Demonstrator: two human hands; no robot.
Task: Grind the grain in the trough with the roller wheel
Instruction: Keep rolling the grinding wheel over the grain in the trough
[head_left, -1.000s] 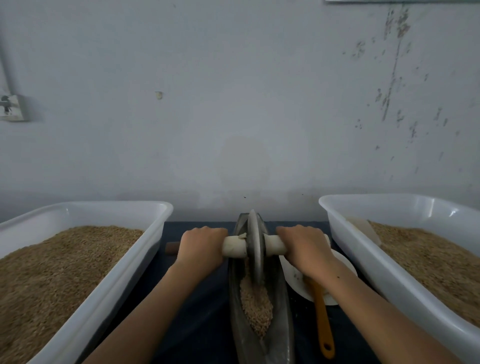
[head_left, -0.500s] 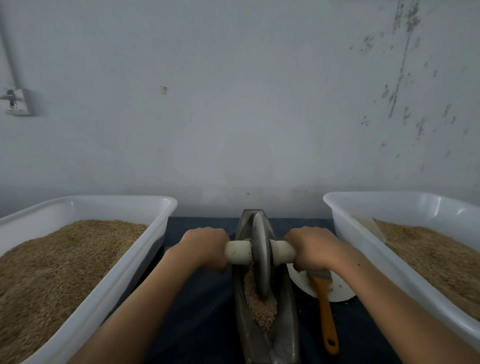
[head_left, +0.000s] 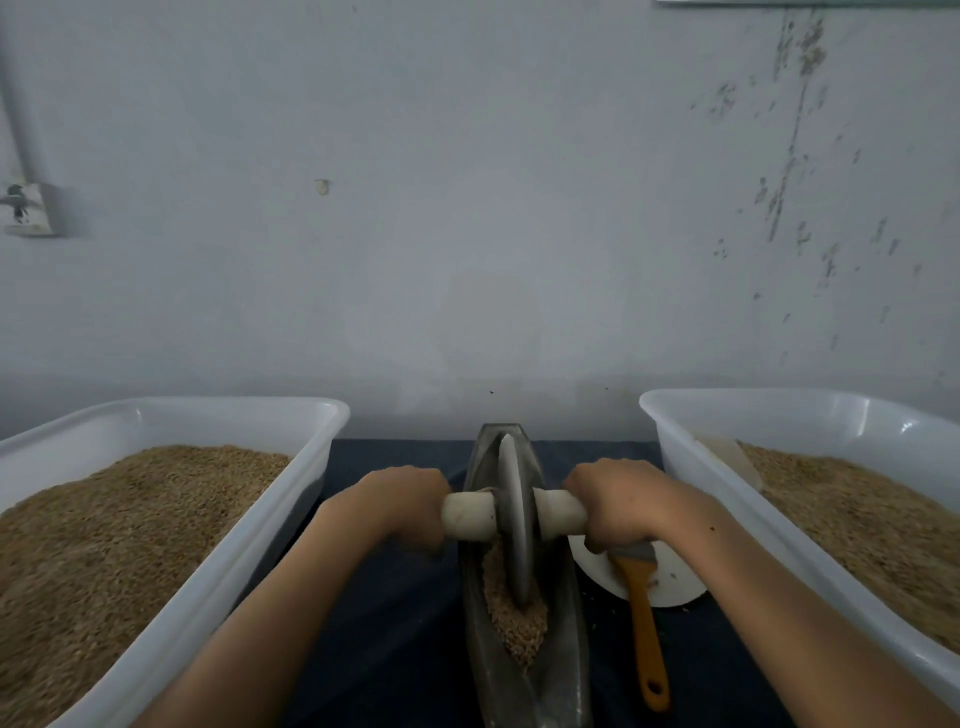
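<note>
My left hand (head_left: 395, 506) and right hand (head_left: 621, 501) grip the heavy-looking grey stone roller wheel's (head_left: 515, 525) pale axle handles (head_left: 469, 516), both fists wrapped tight, in the dark metal trough (head_left: 563, 649) of loose grain (head_left: 514, 618).

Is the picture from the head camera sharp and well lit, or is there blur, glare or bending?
Head view: dim, soft light; small glare spots on the right tub; both tub rims bow from the wide lens; grain in the left tub looks smeared; the roller wheel is fairly clear.

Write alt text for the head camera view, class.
Two hands, left hand and right hand, grip the handle of a roller wheel standing in grain inside a metal trough, between two grain-filled white tubs.
</note>
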